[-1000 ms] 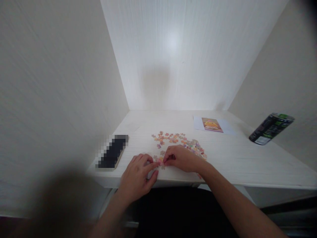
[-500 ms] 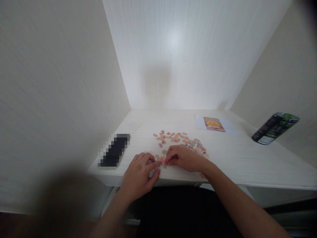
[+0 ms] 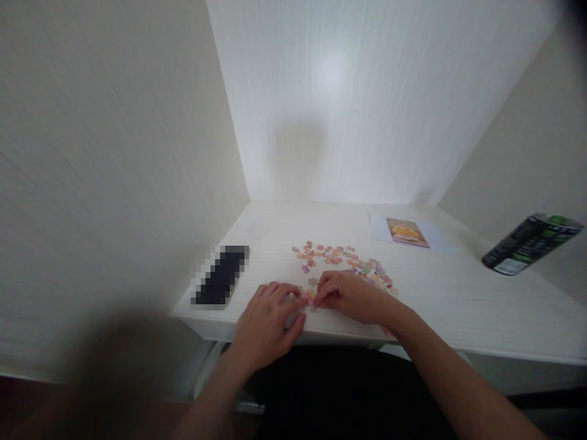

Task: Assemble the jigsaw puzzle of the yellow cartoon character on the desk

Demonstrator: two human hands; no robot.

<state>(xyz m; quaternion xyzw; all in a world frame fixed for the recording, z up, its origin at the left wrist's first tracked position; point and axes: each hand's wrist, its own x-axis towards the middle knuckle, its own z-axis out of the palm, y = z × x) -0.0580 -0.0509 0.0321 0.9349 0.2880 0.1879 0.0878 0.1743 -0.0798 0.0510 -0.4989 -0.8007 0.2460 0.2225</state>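
Right hand (image 3: 352,296): thumb and fingertips were pinched together, apparently on pink puzzle pieces (image 3: 310,298). Left hand (image 3: 267,318): index fingertip touched the same pieces; thumb stood apart, clasping nothing visible. Completeness: judged slight; one small cluster lay at the fingertips, joins too blurred to confirm, while many loose pieces (image 3: 331,254) lay separate beyond the grip and rightward. Orientation: pink pieces lay between both hands' fingertips; pointing and long axis were too small to tell.
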